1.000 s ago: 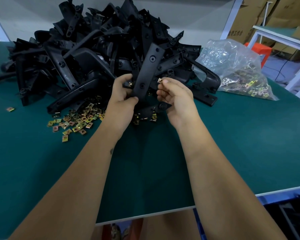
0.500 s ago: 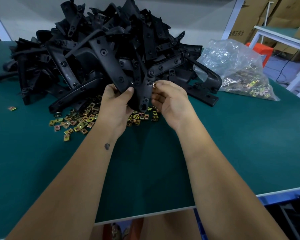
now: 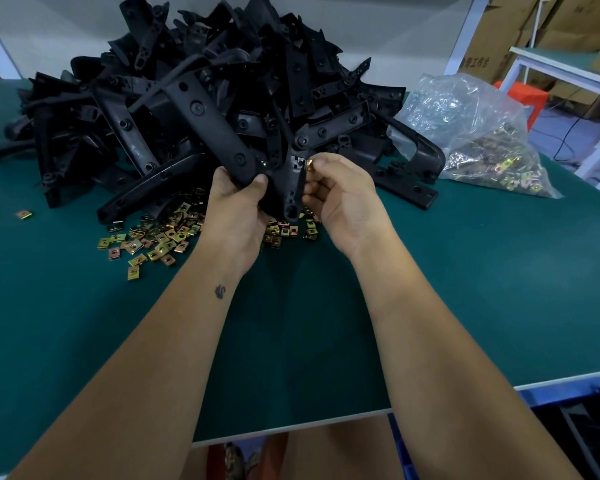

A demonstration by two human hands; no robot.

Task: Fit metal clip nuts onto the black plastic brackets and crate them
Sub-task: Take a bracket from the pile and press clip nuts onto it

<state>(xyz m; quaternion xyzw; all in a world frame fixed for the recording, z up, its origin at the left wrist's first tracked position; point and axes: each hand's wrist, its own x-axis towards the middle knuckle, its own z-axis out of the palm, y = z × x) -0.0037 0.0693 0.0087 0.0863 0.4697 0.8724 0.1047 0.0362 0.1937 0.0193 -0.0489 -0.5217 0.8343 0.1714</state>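
Note:
My left hand (image 3: pixel 234 206) grips a long black plastic bracket (image 3: pixel 219 133) near its lower bend; the bracket slants up to the left in front of the pile. My right hand (image 3: pixel 340 199) pinches a small brass-coloured clip nut (image 3: pixel 309 165) between thumb and forefinger, right against the bracket's right edge at a slot. Several loose clip nuts (image 3: pixel 160 240) lie on the green table just below and left of my hands. A big heap of black brackets (image 3: pixel 194 84) fills the table behind.
A clear plastic bag of clip nuts (image 3: pixel 478 133) lies at the right of the heap. A single nut (image 3: pixel 24 214) sits far left. The green table's front edge (image 3: pixel 430 403) runs below my forearms, a blue crate (image 3: pixel 568 441) under it at lower right. Cardboard boxes and a white bench stand behind.
The bracket in my left hand has swung from pointing up-right to slanting up-left. My right hand has kept the nut at the bracket's edge and shifted slightly.

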